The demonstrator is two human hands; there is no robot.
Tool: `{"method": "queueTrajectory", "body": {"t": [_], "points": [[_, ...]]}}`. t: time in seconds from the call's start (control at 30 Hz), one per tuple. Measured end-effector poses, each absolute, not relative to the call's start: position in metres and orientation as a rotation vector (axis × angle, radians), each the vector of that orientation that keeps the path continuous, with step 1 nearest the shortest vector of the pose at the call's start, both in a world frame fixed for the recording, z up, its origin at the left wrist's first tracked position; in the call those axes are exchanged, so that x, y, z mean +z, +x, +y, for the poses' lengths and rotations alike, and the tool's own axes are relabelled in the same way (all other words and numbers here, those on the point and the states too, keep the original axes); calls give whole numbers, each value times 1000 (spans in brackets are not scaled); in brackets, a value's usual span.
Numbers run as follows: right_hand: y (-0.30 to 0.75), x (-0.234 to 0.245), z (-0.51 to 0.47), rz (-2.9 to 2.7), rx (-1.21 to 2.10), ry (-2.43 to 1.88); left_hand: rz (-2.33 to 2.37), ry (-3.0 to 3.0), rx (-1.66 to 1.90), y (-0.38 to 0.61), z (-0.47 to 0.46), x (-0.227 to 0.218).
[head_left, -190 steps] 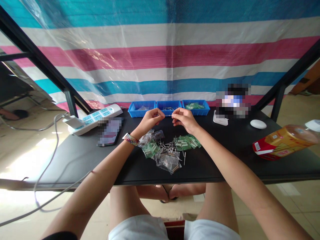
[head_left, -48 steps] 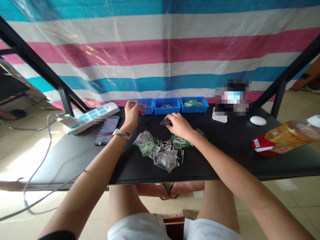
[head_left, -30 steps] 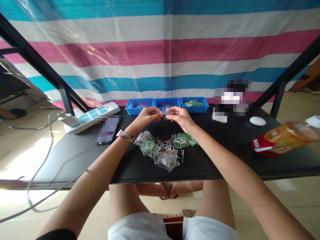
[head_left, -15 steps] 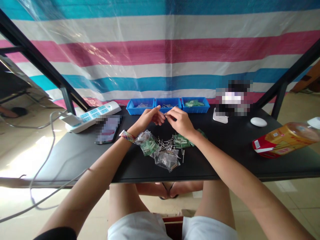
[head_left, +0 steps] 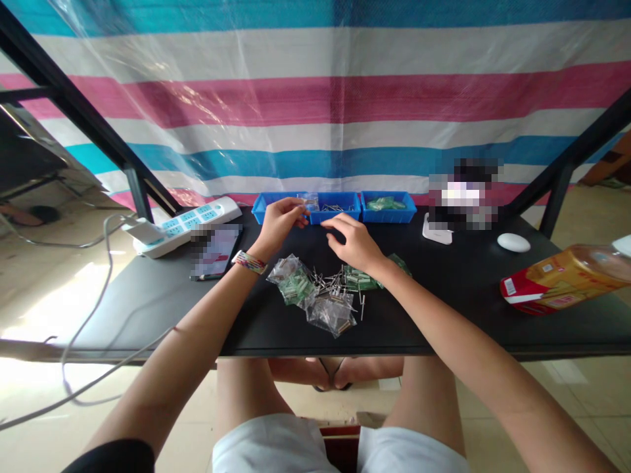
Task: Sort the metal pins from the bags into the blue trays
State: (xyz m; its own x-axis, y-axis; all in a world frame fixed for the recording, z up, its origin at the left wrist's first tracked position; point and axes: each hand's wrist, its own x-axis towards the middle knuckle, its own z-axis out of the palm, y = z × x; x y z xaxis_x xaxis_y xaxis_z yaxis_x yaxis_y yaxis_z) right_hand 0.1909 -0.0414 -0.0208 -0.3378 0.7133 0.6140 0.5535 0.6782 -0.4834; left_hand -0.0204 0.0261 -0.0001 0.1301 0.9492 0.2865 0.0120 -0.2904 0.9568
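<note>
My left hand pinches a small clear plastic bag and holds it over the gap between the left blue bin and the middle blue bin. My right hand hovers palm down, its fingers loosely curled, above the black table, with nothing visible in it. Below my hands lies a heap of clear bags, green parts and loose metal pins. A woven band is on my left wrist.
A third blue bin with green parts stands on the right of the row. A white power strip and a phone lie at the left. A white mouse and a tipped bottle are at the right.
My hands were together at the small bag half a second ago. Now my left hand has carried the bag back toward the bins, and my right hand has let go and dropped lower.
</note>
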Motion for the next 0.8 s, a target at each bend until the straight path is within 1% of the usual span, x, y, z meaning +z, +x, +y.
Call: {"method": "queueTrajectory", "body": {"t": [0.13,0.27,0.4,0.53,0.7,0.8], "points": [[175,-17,-58,-2282,394,-793,1194,1414,1469,-34,39,-3],[159,-18,-73,-2442,435,-641,1301,1339,1436,-43,46,-5],[154,-21,-81,-2578,303,-702,1340,1337,1424,-43,47,-5],[159,-20,-81,-2612,159,-791,1417,1482,1415,-44,45,-6],[164,-18,-74,-2548,107,-909,1632,1862,1284,-50,46,-15],[165,-18,-69,-2523,88,-980,1675,1956,1224,-51,48,-19]]}}
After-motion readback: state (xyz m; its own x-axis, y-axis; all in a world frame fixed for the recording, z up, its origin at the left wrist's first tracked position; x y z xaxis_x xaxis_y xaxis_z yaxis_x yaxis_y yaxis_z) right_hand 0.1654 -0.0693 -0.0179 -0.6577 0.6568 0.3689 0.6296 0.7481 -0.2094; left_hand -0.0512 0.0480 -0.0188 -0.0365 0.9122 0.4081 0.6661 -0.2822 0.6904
